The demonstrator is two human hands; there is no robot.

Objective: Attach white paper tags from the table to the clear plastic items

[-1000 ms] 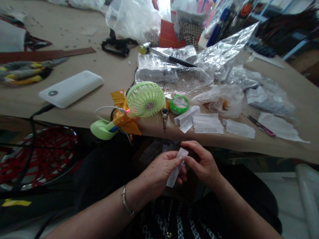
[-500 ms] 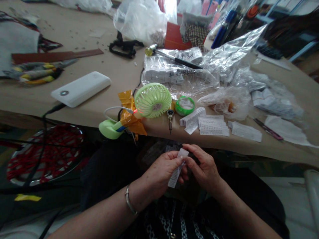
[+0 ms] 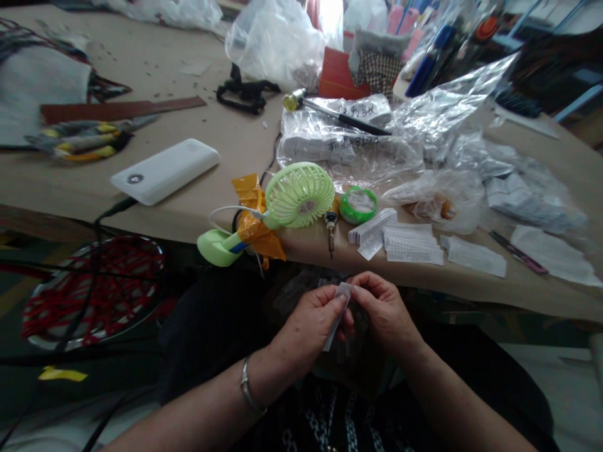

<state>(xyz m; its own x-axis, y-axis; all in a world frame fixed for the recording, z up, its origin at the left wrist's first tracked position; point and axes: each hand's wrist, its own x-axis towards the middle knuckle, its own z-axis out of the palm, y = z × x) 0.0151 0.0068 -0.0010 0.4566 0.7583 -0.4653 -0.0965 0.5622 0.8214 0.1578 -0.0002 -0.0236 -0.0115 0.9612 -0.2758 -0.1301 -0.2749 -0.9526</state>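
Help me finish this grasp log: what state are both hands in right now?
Left hand: closed, holding a paper strip.
Right hand: closed, fingertips together at the strip's upper end; whether they grip it cannot be told.

Left grip [image 3: 307,325] holds a paper strip [image 3: 332,336]; right grip [image 3: 386,314] pinches its top end

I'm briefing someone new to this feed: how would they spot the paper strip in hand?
Start at the brown table and drop below its near edge in the picture, to the left hand and right hand close together. The narrow white paper strip is pinched in the left hand, slanting downward. The stacked paper strips lie on the table; this one is held.
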